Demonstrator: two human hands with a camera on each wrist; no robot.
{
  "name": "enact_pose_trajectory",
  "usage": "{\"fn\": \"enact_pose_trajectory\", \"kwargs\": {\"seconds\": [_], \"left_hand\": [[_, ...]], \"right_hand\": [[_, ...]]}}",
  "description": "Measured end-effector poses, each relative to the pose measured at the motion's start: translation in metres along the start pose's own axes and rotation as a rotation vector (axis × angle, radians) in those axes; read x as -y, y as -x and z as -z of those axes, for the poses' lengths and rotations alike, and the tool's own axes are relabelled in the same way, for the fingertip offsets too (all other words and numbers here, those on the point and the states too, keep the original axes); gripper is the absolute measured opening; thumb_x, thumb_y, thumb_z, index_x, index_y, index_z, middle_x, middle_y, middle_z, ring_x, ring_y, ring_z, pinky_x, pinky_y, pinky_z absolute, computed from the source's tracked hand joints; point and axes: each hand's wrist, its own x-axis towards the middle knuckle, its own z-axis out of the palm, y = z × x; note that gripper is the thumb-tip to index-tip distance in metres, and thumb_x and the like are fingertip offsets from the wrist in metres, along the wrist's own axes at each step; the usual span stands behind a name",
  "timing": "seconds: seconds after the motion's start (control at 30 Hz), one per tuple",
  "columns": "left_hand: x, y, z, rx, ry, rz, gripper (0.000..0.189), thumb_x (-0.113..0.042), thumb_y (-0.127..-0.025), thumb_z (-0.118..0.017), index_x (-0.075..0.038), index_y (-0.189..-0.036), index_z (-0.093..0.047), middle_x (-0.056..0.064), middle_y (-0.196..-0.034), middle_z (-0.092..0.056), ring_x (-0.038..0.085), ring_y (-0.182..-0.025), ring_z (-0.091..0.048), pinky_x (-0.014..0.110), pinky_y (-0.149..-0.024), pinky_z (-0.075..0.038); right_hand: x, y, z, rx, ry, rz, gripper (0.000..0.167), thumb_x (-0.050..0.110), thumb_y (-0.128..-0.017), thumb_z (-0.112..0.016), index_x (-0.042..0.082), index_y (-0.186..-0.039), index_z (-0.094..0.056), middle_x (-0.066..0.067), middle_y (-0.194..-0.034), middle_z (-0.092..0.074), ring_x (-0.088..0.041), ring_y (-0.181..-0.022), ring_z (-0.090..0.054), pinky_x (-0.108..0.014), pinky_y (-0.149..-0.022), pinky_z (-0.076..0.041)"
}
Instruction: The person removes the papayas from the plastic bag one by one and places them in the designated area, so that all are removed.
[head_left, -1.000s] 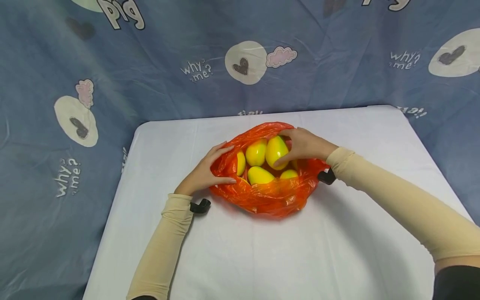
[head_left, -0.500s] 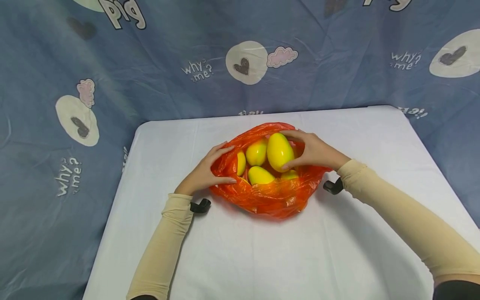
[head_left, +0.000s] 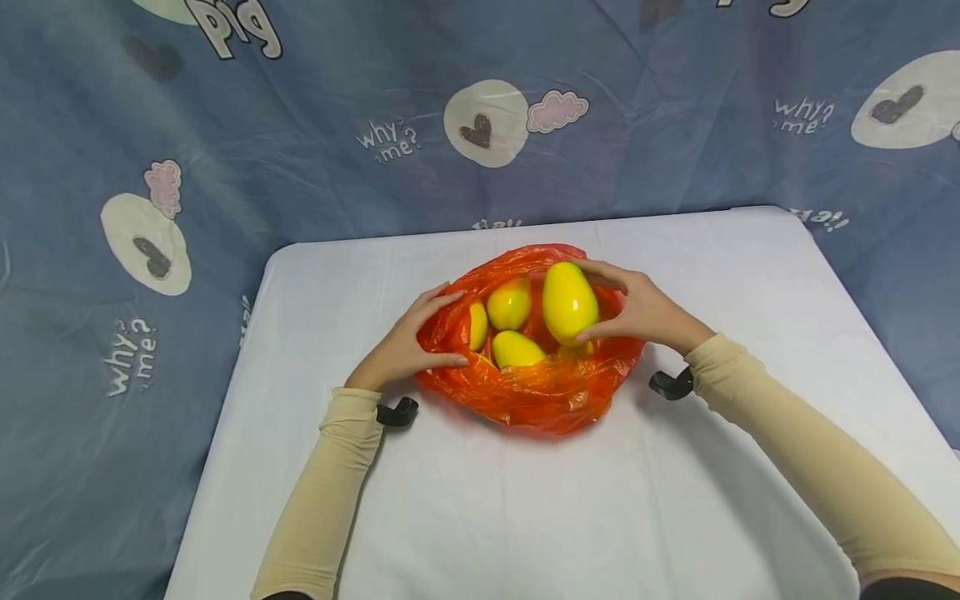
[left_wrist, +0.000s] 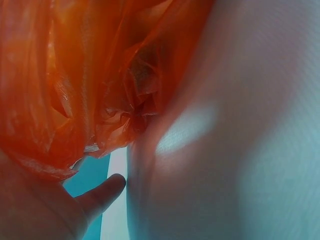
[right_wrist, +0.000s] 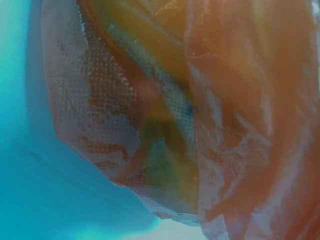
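An orange-red plastic bag [head_left: 536, 404] sits on the table with its mouth spread upward. Several shiny yellow mangoes lie in it, among them one mango [head_left: 508, 304] at the back and another [head_left: 517, 350] in front. My right hand [head_left: 648, 308] holds a yellow mango [head_left: 568, 302], thumb low and fingers behind, above the bag's right part. My left hand [head_left: 405, 346] holds the bag's left side, fingers and thumb over its rim. In the left wrist view the thumb [left_wrist: 102, 197] sticks out below the crumpled bag [left_wrist: 100, 75]. Bag film [right_wrist: 240, 125] fills most of the right wrist view.
The table [head_left: 465, 517] has a white cover and rounded far corners. Behind it and to the left hangs a blue printed cloth [head_left: 337, 142]. Black wrist mounts [head_left: 397, 412] stick out below both wrists.
My right hand has lifted the mango up out of the others and slightly to the right. My left hand stays in place on the bag.
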Motion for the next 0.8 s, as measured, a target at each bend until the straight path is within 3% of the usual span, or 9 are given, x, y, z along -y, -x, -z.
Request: {"fn": "enact_pose_trajectory", "kwargs": {"seconds": [0.5,0.8], "left_hand": [[0.000,0.001,0.000,-0.004,-0.007,-0.014,0.097,-0.049,-0.075,-0.091,-0.050,-0.155,-0.037,-0.002,-0.172,-0.021,0.028,-0.158,-0.026,0.067,-0.121,-0.031],[0.000,0.002,0.001,0.001,-0.021,-0.008,0.096,-0.051,-0.076,-0.090,-0.052,-0.155,-0.036,-0.008,-0.172,-0.019,0.030,-0.158,-0.025,0.069,-0.119,-0.033]], "right_hand": [[-0.002,0.024,0.014,-0.049,-0.073,0.030,0.096,0.016,-0.073,-0.096,0.025,-0.155,-0.047,0.003,-0.158,-0.049,-0.023,-0.147,-0.046,-0.062,-0.123,-0.033],[-0.001,0.036,0.025,-0.097,-0.085,0.028,0.097,0.011,-0.072,-0.095,0.028,-0.155,-0.048,0.000,-0.156,-0.053,-0.023,-0.143,-0.049,-0.069,-0.123,-0.024]]}}
